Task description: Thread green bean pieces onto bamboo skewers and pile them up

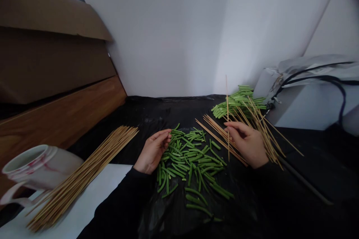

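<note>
My right hand (248, 143) pinches one thin bamboo skewer (227, 108), held nearly upright. To its left, my left hand (154, 149) has its thumb and fingers closed on a short piece of green bean (176, 127) at the edge of the pile. Many cut green bean pieces (193, 157) lie loose between and below my hands. Several bare skewers (218, 130) rest on the black sheet behind my right fingers. Beyond that hand, more skewers (260, 127) lean across a heap of bean pieces (237, 101), which hides their far ends.
A big bundle of skewers (86, 175) lies at the left, partly over a white sheet (109, 179). Beside it is a tilted-looking white mug (47, 164). A cardboard box (53, 63) stands at far left. Black plastic (146, 112) covers the table; a pale bag (319, 67) sits at right.
</note>
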{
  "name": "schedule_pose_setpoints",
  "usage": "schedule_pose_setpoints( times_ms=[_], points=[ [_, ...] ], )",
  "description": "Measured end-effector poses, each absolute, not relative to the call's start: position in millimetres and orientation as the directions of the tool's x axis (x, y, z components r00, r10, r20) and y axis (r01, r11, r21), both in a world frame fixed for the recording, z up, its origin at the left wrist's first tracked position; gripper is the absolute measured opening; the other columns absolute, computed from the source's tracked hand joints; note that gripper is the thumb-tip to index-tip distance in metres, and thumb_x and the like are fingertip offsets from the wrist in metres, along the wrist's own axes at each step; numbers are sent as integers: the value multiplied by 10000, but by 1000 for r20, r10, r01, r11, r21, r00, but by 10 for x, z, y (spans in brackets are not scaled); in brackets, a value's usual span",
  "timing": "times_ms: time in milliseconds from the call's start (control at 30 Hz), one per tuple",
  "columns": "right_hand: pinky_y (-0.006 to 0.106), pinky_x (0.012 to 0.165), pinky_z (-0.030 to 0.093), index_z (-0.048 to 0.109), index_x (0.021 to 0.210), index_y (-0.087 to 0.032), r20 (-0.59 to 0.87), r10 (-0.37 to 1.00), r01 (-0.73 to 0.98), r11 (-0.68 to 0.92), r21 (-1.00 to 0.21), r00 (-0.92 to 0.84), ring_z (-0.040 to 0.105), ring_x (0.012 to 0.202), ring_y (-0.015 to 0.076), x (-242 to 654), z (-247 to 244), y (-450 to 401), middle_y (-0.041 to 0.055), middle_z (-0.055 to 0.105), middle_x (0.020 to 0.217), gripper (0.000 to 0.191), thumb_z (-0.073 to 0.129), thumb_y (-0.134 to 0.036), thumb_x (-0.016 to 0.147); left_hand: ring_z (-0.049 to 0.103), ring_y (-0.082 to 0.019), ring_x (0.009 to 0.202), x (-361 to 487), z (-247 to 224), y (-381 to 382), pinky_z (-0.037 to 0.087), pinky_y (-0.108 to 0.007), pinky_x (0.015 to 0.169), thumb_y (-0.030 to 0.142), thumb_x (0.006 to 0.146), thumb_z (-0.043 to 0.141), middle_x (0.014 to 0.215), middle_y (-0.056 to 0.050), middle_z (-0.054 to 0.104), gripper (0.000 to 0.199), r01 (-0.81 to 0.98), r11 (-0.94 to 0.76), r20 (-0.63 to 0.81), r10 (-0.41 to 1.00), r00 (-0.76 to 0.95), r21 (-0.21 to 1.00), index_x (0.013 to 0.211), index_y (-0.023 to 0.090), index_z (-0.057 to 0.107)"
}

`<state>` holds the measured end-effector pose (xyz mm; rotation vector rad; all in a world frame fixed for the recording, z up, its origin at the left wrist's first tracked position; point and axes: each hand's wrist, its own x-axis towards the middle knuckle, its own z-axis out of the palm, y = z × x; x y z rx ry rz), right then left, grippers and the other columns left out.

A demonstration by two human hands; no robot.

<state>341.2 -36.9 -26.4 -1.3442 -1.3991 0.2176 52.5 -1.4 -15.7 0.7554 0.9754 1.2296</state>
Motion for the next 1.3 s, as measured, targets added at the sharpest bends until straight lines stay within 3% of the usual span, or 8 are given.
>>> schedule_pose_setpoints(
  times_ms=[233, 433, 567, 700, 867, 1067, 1167, 1300],
  points=[
    [311, 867, 489, 647, 1054, -197, 827, 562, 837, 454, -305, -3, 628, 927, 161, 3327, -236, -422, 56, 684, 994, 241, 479, -175, 883, 571, -56, 637, 516, -171, -12, 447, -135, 564, 191, 679, 757, 768, -27, 646, 229, -403, 197, -192, 980, 54, 894, 895, 117, 730],
    [306, 805, 457, 643, 1077, -171, 834, 487, 940, 328, 99, -258, 576, 866, 175, 3357, -277, -441, 69, 655, 901, 251, 519, -131, 863, 561, -55, 639, 535, -173, -21, 424, -142, 569, 245, 654, 779, 764, -22, 649, 267, -342, 159, -155, 987, 40, 926, 887, 125, 731],
    [348, 850, 415, 650, 1009, -153, 830, 424, 924, 280, 261, -363, 544, 950, 205, 3300, -173, -519, 96, 652, 984, 210, 518, -113, 851, 566, -73, 653, 543, -161, -44, 419, -165, 594, 294, 670, 762, 758, -24, 664, 269, -241, 88, -86, 996, 19, 967, 885, 135, 731],
    [349, 857, 390, 634, 1020, -143, 790, 419, 884, 341, 320, -447, 526, 937, 200, 3206, -134, -565, 86, 654, 945, 216, 504, -100, 853, 590, -116, 696, 529, -163, -45, 438, -214, 660, 323, 711, 715, 766, -39, 691, 262, -55, -27, 28, 1000, 3, 998, 899, 141, 729],
    [295, 657, 338, 604, 1155, -138, 758, 438, 871, 322, 370, -484, 480, 721, 153, 3113, -227, -595, 43, 597, 753, 327, 501, -99, 848, 638, -196, 819, 501, -204, -8, 462, -292, 764, 332, 738, 659, 890, -79, 727, 250, 222, -175, 157, 983, 95, 959, 891, 146, 727],
    [277, 634, 310, 604, 1166, -180, 657, 624, 906, 286, 313, -424, 489, 714, 142, 3067, -318, -598, 36, 592, 783, 360, 462, -113, 842, 608, -253, 896, 433, -263, 23, 420, -375, 870, 281, 745, 630, 944, -89, 699, 216, 635, -335, 338, 933, 122, 696, 920, 201, 729],
    [278, 632, 309, 610, 1130, -190, 592, 725, 935, 246, 256, -352, 517, 758, 153, 3081, -347, -575, 50, 619, 868, 330, 468, -126, 839, 566, -287, 1022, 423, -298, 15, 356, -402, 965, 272, 723, 660, 1027, -93, 681, 264, 653, -362, 365, 921, 139, 665, 976, 230, 721],
    [290, 575, 254, 629, 952, -202, 492, 828, 961, 192, 201, -269, 516, 711, 152, 3099, -359, -555, 37, 608, 823, 207, 470, -129, 842, 579, -269, 1010, 454, -319, -9, 370, -376, 955, 277, 752, 643, 1051, -79, 683, 217, 594, -420, 318, 907, 274, 686, 948, 253, 733]
  ],
)
